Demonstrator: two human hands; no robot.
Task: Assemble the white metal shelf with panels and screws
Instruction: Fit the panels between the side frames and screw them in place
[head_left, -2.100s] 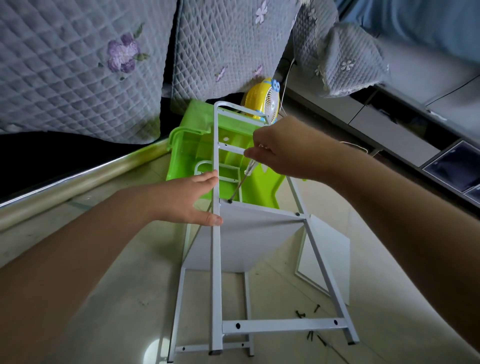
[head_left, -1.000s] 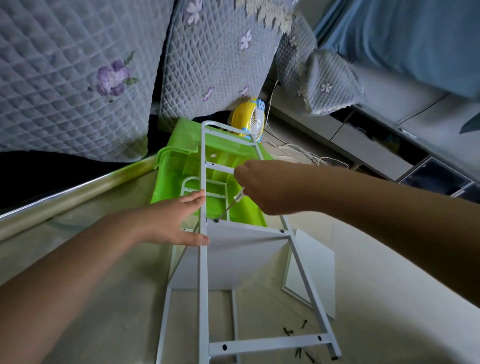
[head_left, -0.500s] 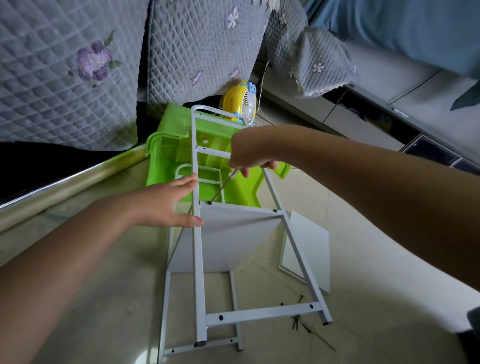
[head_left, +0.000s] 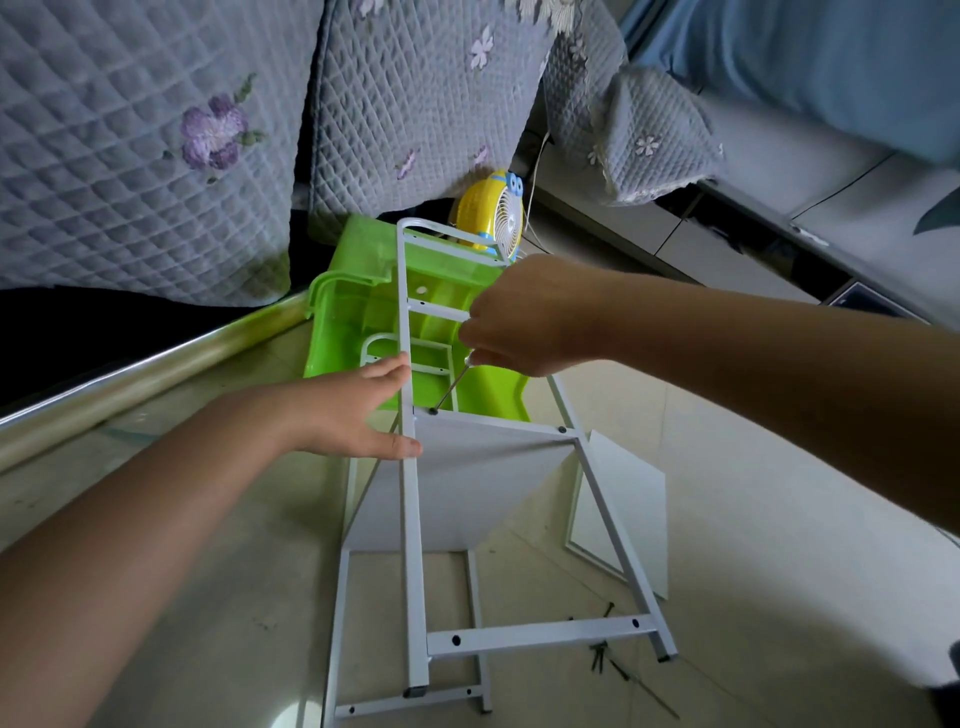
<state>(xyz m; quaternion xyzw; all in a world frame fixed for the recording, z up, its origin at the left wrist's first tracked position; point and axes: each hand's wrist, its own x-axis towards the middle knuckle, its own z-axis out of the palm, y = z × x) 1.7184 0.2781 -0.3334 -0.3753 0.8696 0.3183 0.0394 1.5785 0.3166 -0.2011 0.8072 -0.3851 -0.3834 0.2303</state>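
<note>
Two side frames make up most of the white metal shelf (head_left: 413, 519), which stands on the pale floor (head_left: 753, 519) in front of a green plastic bin (head_left: 358, 312), with one white panel (head_left: 467, 483) already slung between the frames at mid height. Thin tube and sheet like this is probably light but rigid, and I judge it prone to rocking or skating on the smooth tiles, so the best hold is on an upright close to the joint being worked. A second, loose panel (head_left: 623, 514) lies flat on the floor beside the right frame; its thin edges likely dent easily, so it is better lifted by two opposite sides.

Next in size, the left hand (head_left: 358, 415) has its fingers mostly straight, thumb and fingertips touching the near upright and steadying it rather than clasping it. The right hand (head_left: 519, 317) is curled around the handle of a screwdriver (head_left: 452, 387), whose slim shaft slants down to a dark screw (head_left: 432, 411) at the panel's left corner; a matching screw head shows at the right corner. Spare dark screws (head_left: 600, 654) lie scattered on the floor by the lower crossbar, small and easy to kick away
</note>
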